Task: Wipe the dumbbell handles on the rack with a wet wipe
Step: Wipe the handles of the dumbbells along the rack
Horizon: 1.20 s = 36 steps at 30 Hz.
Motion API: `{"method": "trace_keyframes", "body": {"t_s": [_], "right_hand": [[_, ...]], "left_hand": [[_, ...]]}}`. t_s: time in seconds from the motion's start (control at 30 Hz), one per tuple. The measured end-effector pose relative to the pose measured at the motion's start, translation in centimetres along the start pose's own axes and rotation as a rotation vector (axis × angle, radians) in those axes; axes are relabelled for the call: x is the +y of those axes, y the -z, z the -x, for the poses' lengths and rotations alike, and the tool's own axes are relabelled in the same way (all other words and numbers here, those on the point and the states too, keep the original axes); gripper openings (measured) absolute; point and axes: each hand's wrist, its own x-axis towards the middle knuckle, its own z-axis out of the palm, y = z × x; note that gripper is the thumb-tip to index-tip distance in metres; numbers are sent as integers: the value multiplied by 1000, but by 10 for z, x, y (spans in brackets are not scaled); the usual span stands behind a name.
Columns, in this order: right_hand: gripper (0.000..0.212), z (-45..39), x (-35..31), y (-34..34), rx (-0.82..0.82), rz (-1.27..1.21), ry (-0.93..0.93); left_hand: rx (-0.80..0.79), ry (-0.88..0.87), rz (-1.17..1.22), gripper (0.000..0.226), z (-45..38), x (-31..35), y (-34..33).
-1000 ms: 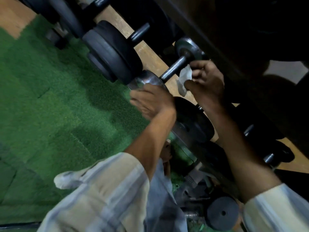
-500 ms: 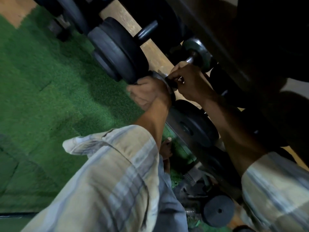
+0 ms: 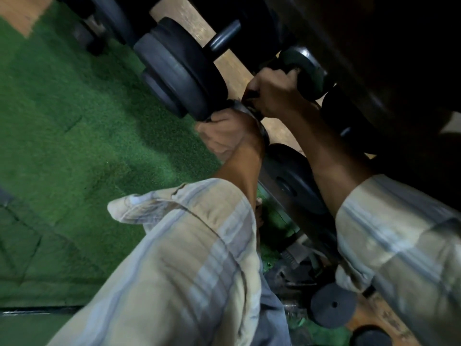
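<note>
Green turf beside rack [image 3: 374, 71]: right hand [image 3: 272, 93] curled round one dumbbell handle mid-wipe, left hand [image 3: 224, 136] gripping its end plate [image 3: 252, 116]; other handles apparently remain.

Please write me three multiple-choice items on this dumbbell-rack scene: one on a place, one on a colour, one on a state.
1. Where does the right hand grip?
A. the handle of the dumbbell with the metal ends
B. a loose plate on the floor
C. the left sleeve

2. What colour is the floor covering beside the rack?
A. red
B. green
C. white

3. How is the left hand placed?
A. hanging free
B. flat on the floor
C. gripping that dumbbell's near end

Answers: 1 A, its fingers curl round the bar. 2 B, it is green turf. 3 C, its fingers wrap the end.
</note>
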Motion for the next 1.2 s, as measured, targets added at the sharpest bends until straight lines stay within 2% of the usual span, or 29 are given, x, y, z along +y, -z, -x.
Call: {"method": "trace_keyframes", "body": {"t_s": [0.1,0.2,0.27,0.43,0.53,0.6,0.67,0.8,1.0,1.2], "right_hand": [[21,11,4,-6,38,45,66],[25,27,13,-8,121,-173,172],[19,36,20,-7,155,-337,231],[16,61,27,-6,220,-460,179],[13,70,27,-10,251,-516,94],[20,73,24,-11,208,-545,5],[24,74,25,-12,113,-635,-175],[8,65,22,-18,-21,-1014,-605],[27,37,22,-19,-250,-1054,-805],[36,29,18,-26,-412,-1409,-873]], "left_hand": [[117,-38,-4,48,2,9,0],[106,1,-40,42,2,11,-2],[96,36,-59,34,0,9,-2],[58,42,-48,33,0,8,-1],[51,55,-67,33,-1,9,-1],[52,64,-70,33,0,10,-1],[55,66,-62,33,1,11,0],[70,46,-44,31,2,10,0],[51,55,-76,29,4,12,1],[70,29,-76,28,5,11,3]]}}
